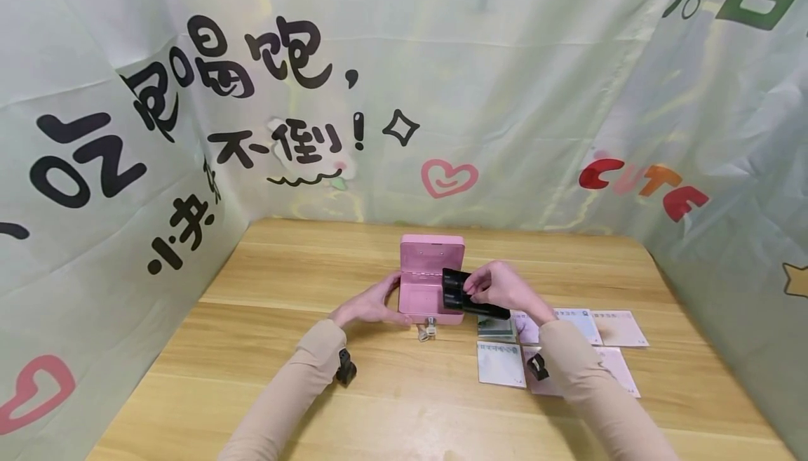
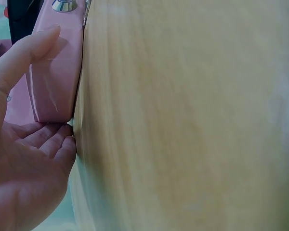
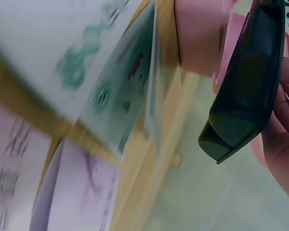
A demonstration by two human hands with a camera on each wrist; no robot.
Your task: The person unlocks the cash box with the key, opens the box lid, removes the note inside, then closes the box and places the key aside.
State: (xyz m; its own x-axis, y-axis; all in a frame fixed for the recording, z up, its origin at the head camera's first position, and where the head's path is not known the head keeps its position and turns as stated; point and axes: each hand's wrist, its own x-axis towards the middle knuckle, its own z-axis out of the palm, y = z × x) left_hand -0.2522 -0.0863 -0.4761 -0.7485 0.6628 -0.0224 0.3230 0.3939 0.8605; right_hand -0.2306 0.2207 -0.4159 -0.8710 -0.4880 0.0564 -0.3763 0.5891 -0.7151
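Observation:
An open pink cash box [image 1: 421, 298] stands on the table with its lid [image 1: 432, 250] raised; keys [image 1: 423, 333] hang at its front lock. My left hand [image 1: 372, 304] rests on the box's left end, thumb on the front face and fingers against the side [image 2: 33, 163]. Pinched in my right hand [image 1: 505, 285] is a black tray [image 1: 453, 299] with rounded compartments, tilted over the right side of the box. The right wrist view shows the tray [image 3: 245, 82] from its end, with the fingers partly out of frame.
Several square printed paper pads [image 1: 501, 364] lie in two rows right of the box, below the right forearm. A greenish pad [image 1: 495, 329] lies closest to the box. Printed cloth [image 1: 524, 187] hangs behind and beside the wooden table [image 1: 404, 405].

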